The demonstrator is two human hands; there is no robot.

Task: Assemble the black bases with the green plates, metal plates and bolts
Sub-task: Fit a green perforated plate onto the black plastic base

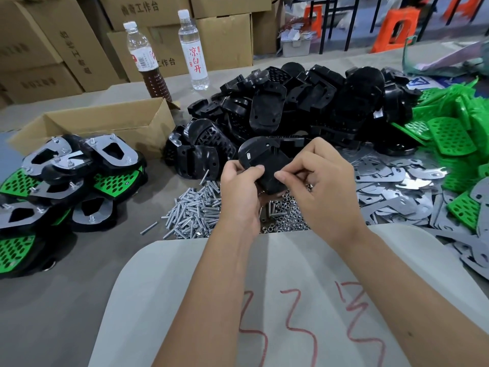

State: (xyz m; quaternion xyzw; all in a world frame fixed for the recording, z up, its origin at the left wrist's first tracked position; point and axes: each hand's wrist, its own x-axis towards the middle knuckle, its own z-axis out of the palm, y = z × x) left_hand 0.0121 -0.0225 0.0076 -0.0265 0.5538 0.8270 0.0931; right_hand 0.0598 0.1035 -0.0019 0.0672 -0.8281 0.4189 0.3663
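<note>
Both hands hold one black base (266,161) at frame centre, above the table (66,300): the left hand (239,188) grips its lower edge, and the right hand (315,178) pinches its right side. The base's underside is hidden. Loose bases (304,102) pile at 12 o'clock, bolts (191,210) at 7, nuts (287,217) below the hands, uncountable. Metal plates (391,186) spread at 3, green plates (449,128) at 2, cut off. Finished units (68,178) heap at 9. Two bottles (144,59) stand at 11 behind a carton (105,123).

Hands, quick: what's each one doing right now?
Left hand: grips the black plastic base.
Right hand: holds the same base, thumb and fingers curled on it.
</note>
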